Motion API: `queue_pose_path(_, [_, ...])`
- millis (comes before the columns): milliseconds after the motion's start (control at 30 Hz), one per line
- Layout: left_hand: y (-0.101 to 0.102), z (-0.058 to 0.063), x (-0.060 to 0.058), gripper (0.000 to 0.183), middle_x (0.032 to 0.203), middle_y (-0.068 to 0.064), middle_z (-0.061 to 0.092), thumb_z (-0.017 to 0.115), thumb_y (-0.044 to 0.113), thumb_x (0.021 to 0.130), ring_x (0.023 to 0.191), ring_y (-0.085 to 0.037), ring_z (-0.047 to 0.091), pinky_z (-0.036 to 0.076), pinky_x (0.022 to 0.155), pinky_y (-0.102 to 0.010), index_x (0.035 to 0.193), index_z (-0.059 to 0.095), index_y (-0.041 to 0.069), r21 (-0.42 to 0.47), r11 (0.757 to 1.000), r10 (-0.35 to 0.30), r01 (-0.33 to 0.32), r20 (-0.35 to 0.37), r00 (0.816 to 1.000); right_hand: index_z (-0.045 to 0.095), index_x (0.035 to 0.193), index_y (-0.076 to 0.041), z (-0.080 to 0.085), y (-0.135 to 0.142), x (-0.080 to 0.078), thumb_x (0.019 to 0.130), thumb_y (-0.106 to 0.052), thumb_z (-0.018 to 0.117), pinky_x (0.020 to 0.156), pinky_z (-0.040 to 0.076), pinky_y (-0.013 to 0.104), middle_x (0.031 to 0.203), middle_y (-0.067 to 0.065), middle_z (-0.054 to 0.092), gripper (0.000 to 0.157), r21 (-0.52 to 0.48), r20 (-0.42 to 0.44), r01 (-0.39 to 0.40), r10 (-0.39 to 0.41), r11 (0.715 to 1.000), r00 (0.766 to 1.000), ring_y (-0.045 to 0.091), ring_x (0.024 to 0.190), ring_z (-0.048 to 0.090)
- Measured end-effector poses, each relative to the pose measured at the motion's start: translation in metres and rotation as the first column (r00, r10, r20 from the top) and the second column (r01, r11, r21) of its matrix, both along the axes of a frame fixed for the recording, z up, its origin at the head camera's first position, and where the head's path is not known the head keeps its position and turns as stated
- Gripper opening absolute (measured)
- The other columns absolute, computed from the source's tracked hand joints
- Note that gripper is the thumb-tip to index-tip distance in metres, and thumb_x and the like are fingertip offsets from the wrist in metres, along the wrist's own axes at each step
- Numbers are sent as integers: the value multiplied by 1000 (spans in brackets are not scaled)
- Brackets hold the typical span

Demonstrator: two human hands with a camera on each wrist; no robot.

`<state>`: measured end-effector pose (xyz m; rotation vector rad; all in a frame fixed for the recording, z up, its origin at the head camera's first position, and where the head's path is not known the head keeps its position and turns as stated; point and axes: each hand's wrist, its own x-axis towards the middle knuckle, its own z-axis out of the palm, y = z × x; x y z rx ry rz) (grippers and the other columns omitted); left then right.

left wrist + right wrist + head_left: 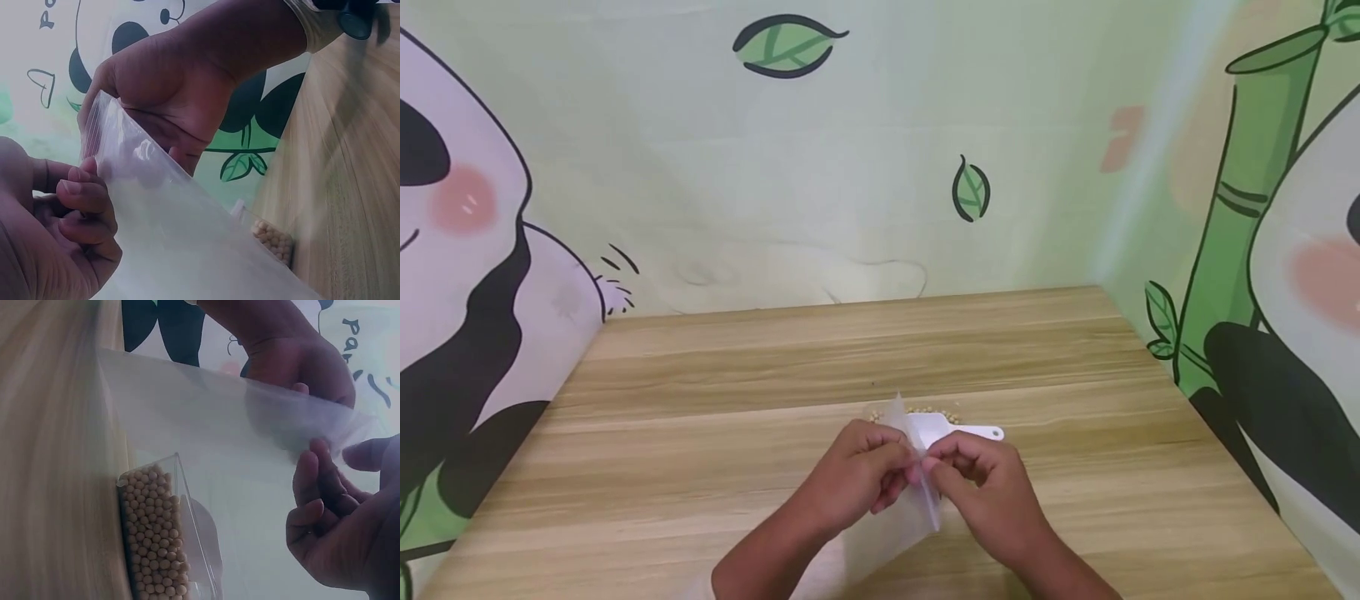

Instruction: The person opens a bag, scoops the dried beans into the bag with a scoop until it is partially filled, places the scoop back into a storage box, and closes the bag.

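Note:
Both hands meet over the near middle of the table at the top edge of a translucent zip-lock bag (887, 533). My left hand (857, 475) pinches the edge between thumb and curled fingers. From the other side, my right hand (988, 492) pinches the same edge, fingertips close to the left ones. Fine lines of the zip strip (94, 134) show along the bag's edge in the left wrist view. The bag's sheet looks flat and hangs toward the table. Behind it stands a clear box (182, 487) filled with small beige balls (153, 531).
A white scoop (931, 428) lies at the box, its handle pointing right, partly hidden by the bag and hands. The wood-grain table (700, 467) ends at walls printed with pandas, bamboo and leaves.

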<state>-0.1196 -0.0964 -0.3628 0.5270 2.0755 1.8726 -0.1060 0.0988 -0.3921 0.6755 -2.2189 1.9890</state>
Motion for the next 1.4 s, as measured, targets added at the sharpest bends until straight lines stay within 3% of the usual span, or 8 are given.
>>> queue_pose_path(133, [1, -2, 0, 30, 54, 1, 46, 48, 2, 97, 47, -6, 40, 35, 49, -22, 77, 60, -17, -21, 1000, -22, 22, 2, 1000, 71, 84, 1, 1, 1, -1, 96, 4, 62, 56, 48, 27, 67, 6, 63, 14, 3, 54, -58, 58, 998, 997, 5, 59, 57])
queue_pose_path(300, [2, -2, 0, 30, 56, 1, 46, 48, 3, 96, 49, -7, 40, 35, 49, -22, 77, 61, -16, -32, 999, -38, 38, 3, 999, 65, 80, 5, 0, 3, -3, 92, 7, 58, 51, 38, 23, 62, -8, 48, 14, -22, 103, -131, 133, 991, 986, 1, 57, 45])
queue_pose_path(533, [3, -4, -1, 29, 56, 3, 45, 48, 3, 95, 51, -7, 38, 31, 50, -21, 76, 61, -15, -39, 999, -29, 30, 21, 999, 59, 76, 7, -2, 7, -7, 91, 10, 51, 48, 26, 23, 59, -8, 38, 16, -69, 110, -225, 231, 972, 967, -1, 56, 35])
queue_pose_path(733, [4, -3, -1, 27, 54, 7, 41, 49, 4, 92, 53, -8, 34, 29, 52, -22, 73, 59, -14, -77, 997, -1, 2, 12, 1000, 57, 71, 2, -4, 7, -7, 87, 10, 52, 49, 26, 24, 58, 16, 34, 18, -42, 70, -158, 161, 987, 985, 0, 57, 37])
queue_pose_path(800, [4, -3, -1, 27, 53, 8, 39, 49, 5, 91, 52, -8, 33, 28, 52, -22, 72, 58, -14, -89, 996, 9, -8, 9, 1000, 58, 70, 1, -4, 7, -6, 86, 9, 53, 48, 27, 24, 59, 18, 34, 19, -40, 65, -130, 132, 991, 989, 0, 58, 38])
queue_pose_path(1267, [11, -1, 3, 21, 53, 9, 34, 52, 2, 81, 52, -7, 29, 24, 50, -23, 62, 52, -8, -144, 985, 86, -96, -74, 994, 57, 64, -2, -3, 4, 0, 84, 10, 57, 49, 32, 25, 58, 10, 39, 24, -8, -5, -18, 17, 1000, 1000, 0, 60, 41])
queue_pose_path(1400, [12, 1, 5, 20, 53, 9, 34, 53, 2, 80, 51, -6, 28, 23, 49, -23, 62, 53, -7, -155, 982, 93, -107, -94, 991, 57, 63, -3, -2, 4, 1, 84, 10, 58, 50, 33, 25, 60, -5, 41, 25, 12, 4, 5, -5, 1000, 1000, 0, 61, 41])
